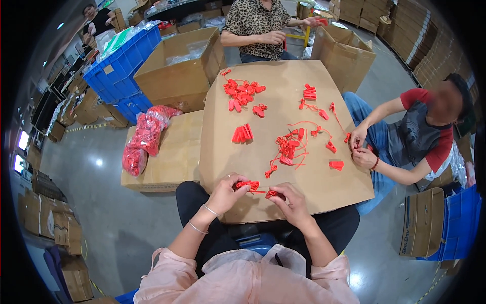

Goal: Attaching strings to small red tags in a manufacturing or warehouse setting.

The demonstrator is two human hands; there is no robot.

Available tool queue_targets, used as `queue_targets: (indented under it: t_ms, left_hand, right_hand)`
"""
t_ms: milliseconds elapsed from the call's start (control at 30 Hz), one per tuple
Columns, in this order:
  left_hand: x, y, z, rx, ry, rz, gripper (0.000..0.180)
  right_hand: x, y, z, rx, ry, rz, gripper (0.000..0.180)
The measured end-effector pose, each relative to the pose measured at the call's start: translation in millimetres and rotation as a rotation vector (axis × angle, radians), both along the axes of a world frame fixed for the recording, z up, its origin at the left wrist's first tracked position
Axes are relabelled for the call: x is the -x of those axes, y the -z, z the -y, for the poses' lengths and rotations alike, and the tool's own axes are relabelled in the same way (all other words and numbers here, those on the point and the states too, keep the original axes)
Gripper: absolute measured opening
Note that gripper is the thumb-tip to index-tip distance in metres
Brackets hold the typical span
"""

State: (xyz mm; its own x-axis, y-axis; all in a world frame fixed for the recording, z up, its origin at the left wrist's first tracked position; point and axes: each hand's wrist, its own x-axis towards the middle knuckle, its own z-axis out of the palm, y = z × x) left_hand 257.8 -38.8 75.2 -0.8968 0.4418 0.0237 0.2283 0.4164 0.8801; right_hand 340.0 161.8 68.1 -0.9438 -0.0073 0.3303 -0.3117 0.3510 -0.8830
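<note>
left hand (pixel 226 191) pinching red tag bundle (pixel 247 186) | right hand (pixel 287 198) gripping small red piece (pixel 272 193) | keeping cord (pixel 259 191) taut over cardboard sheet (pixel 283 101)

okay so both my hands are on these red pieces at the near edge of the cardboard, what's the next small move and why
Probably draw the two hands together to join the pieces. The left hand pinches a red bundle, the right hand pinches a smaller red piece, and a thin red strand seems to run between them above the cardboard sheet.

clear bag (pixel 144 139) of red pieces on brown carton (pixel 172 157).
</note>
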Motion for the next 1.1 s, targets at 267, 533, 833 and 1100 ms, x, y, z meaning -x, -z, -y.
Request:
queue_targets:
  t_ms: [267,533,833,1100]
  left_hand:
    - [-11.5,2.5,-1.3,0.02,0.196,0.076,0.018]
    - [-18.3,23.4,1.8,-0.185,0.268,0.116,0.018]
    - [-17.5,51.0,11.3,-0.234,0.209,0.626,0.015]
    - [1.6,81.4,25.2,-0.51,0.017,0.88,0.019]
  right_hand:
    - [15.7,-1.8,6.8,-0.032,-0.063,-0.144,0.012]
    - [14.5,48.2,9.0,0.522,-0.175,0.375,0.015]
    - [-3.0,79.9,31.2,1.007,-0.156,0.774,0.027]
    - [-25.4,100.3,11.6,0.939,-0.162,0.864,0.029]
